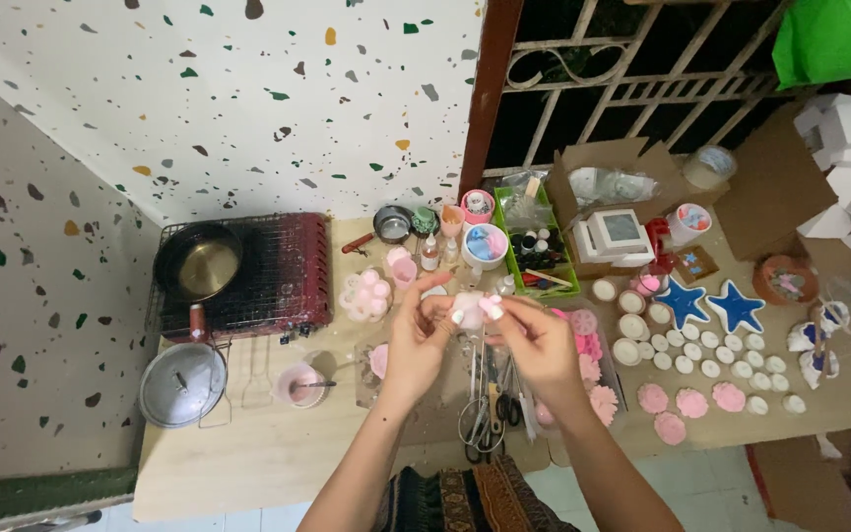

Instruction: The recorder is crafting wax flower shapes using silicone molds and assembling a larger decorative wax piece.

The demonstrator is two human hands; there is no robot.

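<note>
Both hands raised together above scissors [486,419]. Left hand [414,340] and right hand [536,340] pinch small pale pink piece [469,304] between fingertips, clamped from both sides. Piece held up from table [248,448], beyond scissors. Red stove [283,271] with dark pan [199,261] far left of scissors; blue stars [709,305] right.

I have a single head-worn camera looking steeply down from above onto the tabletop [248,453], facing the speckled wall [248,99], with both forearms entering from the bottom edge.
</note>
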